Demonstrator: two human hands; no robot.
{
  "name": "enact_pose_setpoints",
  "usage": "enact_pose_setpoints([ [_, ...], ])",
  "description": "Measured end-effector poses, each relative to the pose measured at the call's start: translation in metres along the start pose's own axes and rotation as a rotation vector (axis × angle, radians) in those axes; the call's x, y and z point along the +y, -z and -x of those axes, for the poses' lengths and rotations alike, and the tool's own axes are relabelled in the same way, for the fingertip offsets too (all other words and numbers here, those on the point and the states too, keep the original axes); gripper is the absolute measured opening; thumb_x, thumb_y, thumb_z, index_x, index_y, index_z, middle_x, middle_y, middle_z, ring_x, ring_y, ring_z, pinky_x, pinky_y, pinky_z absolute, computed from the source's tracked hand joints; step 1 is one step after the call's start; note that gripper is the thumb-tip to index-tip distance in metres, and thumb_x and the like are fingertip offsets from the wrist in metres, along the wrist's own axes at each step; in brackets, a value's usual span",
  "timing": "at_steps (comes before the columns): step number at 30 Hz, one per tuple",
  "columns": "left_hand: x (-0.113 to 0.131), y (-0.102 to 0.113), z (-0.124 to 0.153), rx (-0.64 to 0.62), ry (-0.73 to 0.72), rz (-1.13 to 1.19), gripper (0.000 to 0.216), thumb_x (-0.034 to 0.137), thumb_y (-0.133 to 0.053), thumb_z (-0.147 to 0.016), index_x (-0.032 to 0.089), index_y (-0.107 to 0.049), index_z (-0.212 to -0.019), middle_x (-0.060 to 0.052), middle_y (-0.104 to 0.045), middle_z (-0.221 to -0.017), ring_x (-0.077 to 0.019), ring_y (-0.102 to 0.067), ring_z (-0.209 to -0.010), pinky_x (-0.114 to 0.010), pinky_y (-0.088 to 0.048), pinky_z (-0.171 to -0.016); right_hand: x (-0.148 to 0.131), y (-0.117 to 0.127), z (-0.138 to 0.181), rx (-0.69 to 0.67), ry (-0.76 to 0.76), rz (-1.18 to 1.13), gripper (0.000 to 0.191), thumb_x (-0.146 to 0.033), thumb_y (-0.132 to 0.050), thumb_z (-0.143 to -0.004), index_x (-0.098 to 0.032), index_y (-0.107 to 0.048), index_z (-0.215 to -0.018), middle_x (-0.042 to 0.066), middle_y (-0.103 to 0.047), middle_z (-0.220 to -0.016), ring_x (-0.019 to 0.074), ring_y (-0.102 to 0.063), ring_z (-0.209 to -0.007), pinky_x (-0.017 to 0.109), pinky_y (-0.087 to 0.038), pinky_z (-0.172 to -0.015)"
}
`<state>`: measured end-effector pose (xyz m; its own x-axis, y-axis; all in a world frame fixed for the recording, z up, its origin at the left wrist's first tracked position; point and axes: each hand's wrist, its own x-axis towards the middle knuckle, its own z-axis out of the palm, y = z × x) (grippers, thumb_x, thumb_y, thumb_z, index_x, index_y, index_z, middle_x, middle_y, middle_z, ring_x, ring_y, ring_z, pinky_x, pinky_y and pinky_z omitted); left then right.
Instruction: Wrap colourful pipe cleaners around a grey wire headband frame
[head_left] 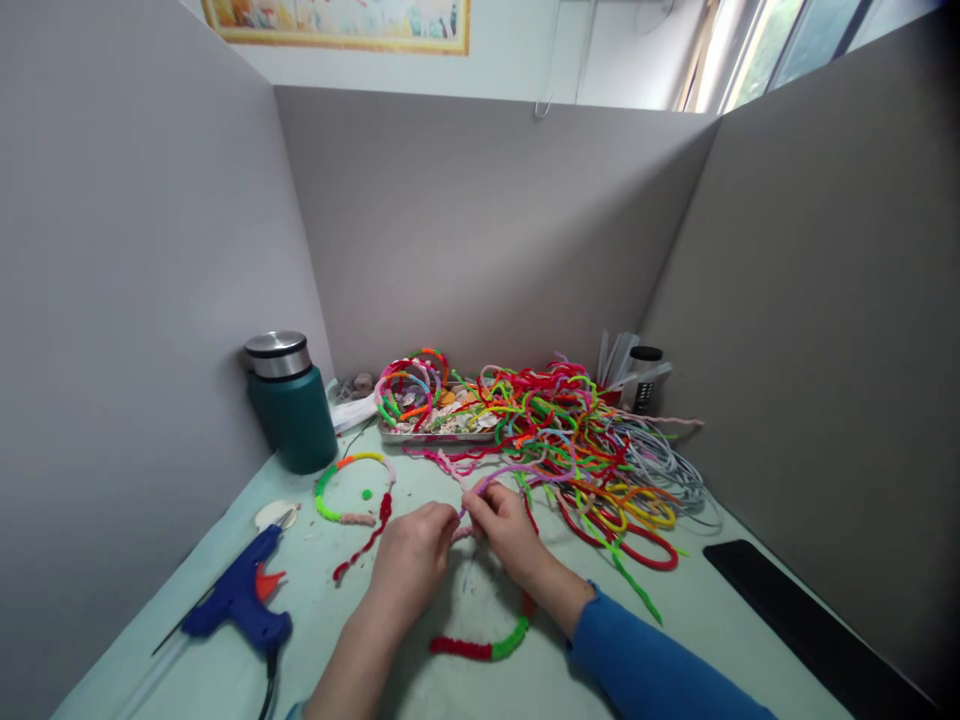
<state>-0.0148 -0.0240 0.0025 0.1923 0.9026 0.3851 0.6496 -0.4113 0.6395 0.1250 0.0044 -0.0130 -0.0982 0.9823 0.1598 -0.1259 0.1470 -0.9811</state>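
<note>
Between both hands runs a purple pipe cleaner [525, 468], its free length trailing to the right toward a tangled heap. My left hand [415, 555] is closed in a pinch at its near end. My right hand [504, 522] pinches the same strand close by, fingertips nearly touching the left ones. A short pinkish wrapped piece [463, 534] shows just below the fingers. From under my right wrist curves a wire wrapped in red and green fuzzy pipe cleaner [480, 650]; whether it joins the pinkish piece is hidden by my hand.
On the left lie a blue glue gun [240, 595] on the table and an open multicoloured ring [322, 490] with a loose red tail. A green bottle [292, 410] stands behind. Farther back are a tray [442, 437], a pipe cleaner heap [555, 410] and grey wire coils [667, 470]; a black bar [787, 600] lies right.
</note>
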Motion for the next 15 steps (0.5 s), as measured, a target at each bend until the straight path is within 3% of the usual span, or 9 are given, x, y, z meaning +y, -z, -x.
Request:
enact_pose_setpoints([
  [3,-0.0004,-0.0016,-0.0008,0.050,0.064,0.088,0.019,0.031,-0.053,-0.080,0.021,-0.066,-0.071,-0.005,-0.065,-0.070,-0.0174,-0.057,-0.062,-0.025,-0.036,-0.058,0.0001,0.0007,-0.0009,0.010,0.019,-0.012,0.031,-0.043,-0.062,-0.072,-0.017,-0.048,-0.064,-0.006,-0.042,-0.050,0.0072,-0.037,-0.045,0.020,-0.038,-0.040],
  [6,-0.0008,-0.0016,-0.0049,-0.006,0.285,0.458,0.027,0.043,-0.054,-0.078,0.019,-0.064,-0.073,-0.002,-0.062,-0.060,-0.0132,-0.052,-0.046,-0.024,-0.037,-0.049,-0.0014,0.0026,-0.0030,-0.025,0.037,-0.059,0.029,-0.042,-0.061,-0.074,-0.017,-0.049,-0.066,-0.006,-0.043,-0.051,0.0071,-0.038,-0.045,0.019,-0.037,-0.041],
  [9,-0.0016,0.0000,-0.0080,-0.086,0.494,0.833,0.039,0.054,-0.054,-0.074,0.015,-0.060,-0.076,-0.003,-0.064,-0.067,-0.0093,-0.047,-0.038,-0.023,-0.037,-0.041,-0.0023,0.0042,-0.0044,-0.046,0.045,-0.082,0.029,-0.041,-0.061,-0.076,-0.016,-0.050,-0.067,-0.006,-0.044,-0.052,0.0071,-0.040,-0.045,0.019,-0.037,-0.042],
  [15,-0.0014,0.0026,-0.0059,-0.148,0.498,0.915,0.033,0.047,-0.062,-0.072,0.014,-0.057,-0.077,-0.001,-0.063,-0.068,-0.0061,-0.047,-0.040,-0.018,-0.037,-0.038,-0.0001,0.0055,-0.0036,-0.061,0.071,-0.036,0.027,-0.040,-0.059,-0.078,-0.015,-0.052,-0.070,-0.006,-0.044,-0.050,0.0072,-0.040,-0.045,0.019,-0.036,-0.043],
])
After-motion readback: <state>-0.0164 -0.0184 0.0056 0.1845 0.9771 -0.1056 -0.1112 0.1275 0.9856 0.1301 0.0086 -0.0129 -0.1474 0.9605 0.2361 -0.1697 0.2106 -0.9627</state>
